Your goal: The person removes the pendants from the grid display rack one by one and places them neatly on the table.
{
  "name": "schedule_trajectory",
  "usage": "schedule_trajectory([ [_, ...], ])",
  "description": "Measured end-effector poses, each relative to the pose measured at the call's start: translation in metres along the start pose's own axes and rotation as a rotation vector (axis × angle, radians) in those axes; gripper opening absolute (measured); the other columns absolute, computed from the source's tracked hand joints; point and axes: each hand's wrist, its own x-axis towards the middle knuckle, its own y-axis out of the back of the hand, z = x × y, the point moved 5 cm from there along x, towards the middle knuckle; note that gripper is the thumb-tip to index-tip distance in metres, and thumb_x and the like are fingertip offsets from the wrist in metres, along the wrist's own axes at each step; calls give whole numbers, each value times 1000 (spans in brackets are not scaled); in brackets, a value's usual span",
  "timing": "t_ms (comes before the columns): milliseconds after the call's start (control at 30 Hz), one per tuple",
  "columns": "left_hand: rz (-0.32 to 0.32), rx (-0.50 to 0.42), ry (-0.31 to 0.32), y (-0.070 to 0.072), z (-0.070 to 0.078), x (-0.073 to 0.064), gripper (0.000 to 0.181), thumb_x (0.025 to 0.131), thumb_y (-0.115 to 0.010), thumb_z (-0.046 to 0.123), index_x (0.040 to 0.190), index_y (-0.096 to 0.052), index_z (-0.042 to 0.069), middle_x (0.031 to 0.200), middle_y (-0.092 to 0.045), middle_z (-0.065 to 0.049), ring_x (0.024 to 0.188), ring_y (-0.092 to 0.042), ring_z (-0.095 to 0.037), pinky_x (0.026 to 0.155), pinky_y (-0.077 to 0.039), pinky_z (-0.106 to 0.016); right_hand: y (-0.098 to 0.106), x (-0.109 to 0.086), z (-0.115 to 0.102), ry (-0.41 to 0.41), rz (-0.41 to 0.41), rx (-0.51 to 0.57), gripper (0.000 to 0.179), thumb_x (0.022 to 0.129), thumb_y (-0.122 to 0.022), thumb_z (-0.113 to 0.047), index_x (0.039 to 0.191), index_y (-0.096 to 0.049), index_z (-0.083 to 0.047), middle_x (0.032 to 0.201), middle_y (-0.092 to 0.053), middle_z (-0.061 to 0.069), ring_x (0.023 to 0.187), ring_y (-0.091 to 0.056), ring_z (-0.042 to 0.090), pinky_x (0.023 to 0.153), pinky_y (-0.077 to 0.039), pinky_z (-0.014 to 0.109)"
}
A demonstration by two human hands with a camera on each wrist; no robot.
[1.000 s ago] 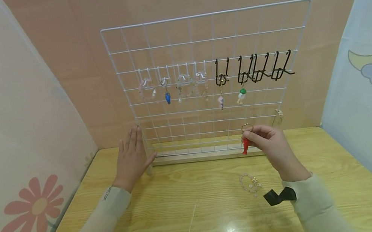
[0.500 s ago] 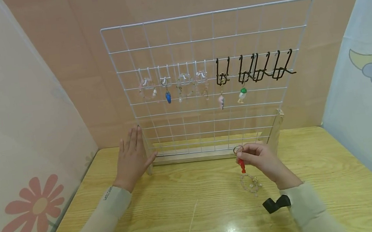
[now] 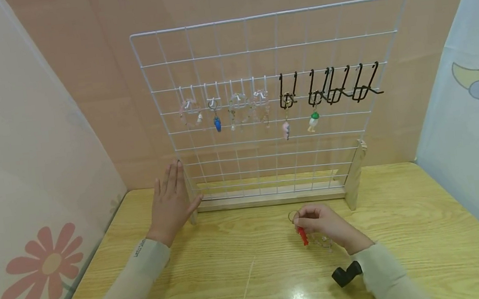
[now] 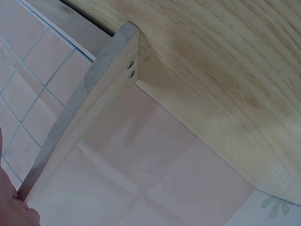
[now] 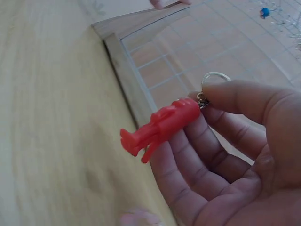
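My right hand (image 3: 322, 223) pinches a red figure keychain (image 5: 164, 123) by its small chain between thumb and index finger, just above the table. Its metal ring (image 5: 216, 75) sticks out above the fingertips, and the red figure lies across the other fingers. Beneath that hand a beaded bracelet (image 3: 326, 244) lies on the table, partly hidden. My left hand (image 3: 170, 208) rests with straight fingers against the left wooden side (image 4: 89, 99) of a stand. That stand carries a white wire grid (image 3: 269, 15).
White hooks on the grid hold bracelets (image 3: 239, 108) and a blue keychain (image 3: 218, 124). Black hooks to the right hold a pink keychain (image 3: 286, 130) and a green-and-white keychain (image 3: 313, 122); black hooks (image 3: 362, 92) at the far right carry nothing. The wooden table (image 3: 218, 278) extends in front.
My right hand has moved down and left with the red keychain, from in front of the grid's lower right to over the bracelet. The left hand has stayed in place.
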Motion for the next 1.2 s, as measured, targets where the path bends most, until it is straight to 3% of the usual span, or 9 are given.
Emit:
schedule_trajectory([
  [167,5,8,1,0,0,0,107,97,-61,56,161,4,0,169,2,-18,156,-2,-32,121,-12,-62,-6,1,11,-63,-4,4,31,100,-65,-14,106,-62,17,98,-67,13,84,-64,16,72,-58,30],
  [333,13,4,1,1,0,0,107,97,-62,55,161,3,0,169,1,-18,156,-4,-33,120,-12,-63,-9,2,14,-100,17,8,32,100,-65,-15,108,-62,17,100,-67,15,88,-66,21,76,-60,33],
  [733,17,-6,6,1,1,-1,106,96,-63,53,161,2,0,169,-1,-19,156,-3,-32,121,-11,-63,-11,12,11,-105,111,-171,16,96,-65,-5,101,-66,10,91,-69,16,75,-66,20,67,-60,33],
  [967,16,0,1,2,2,-1,105,97,-63,53,161,1,0,169,-3,-20,156,-5,-33,120,-11,-63,-12,18,15,-193,210,-301,6,94,-67,-1,94,-68,4,81,-67,8,66,-64,16,59,-59,30],
  [1200,17,3,2,2,1,-1,104,97,-61,55,161,0,-1,169,-3,-19,156,-5,-33,120,-12,-63,-11,23,14,-209,240,-376,5,93,-68,-1,91,-67,3,77,-65,6,59,-61,16,53,-55,28],
])
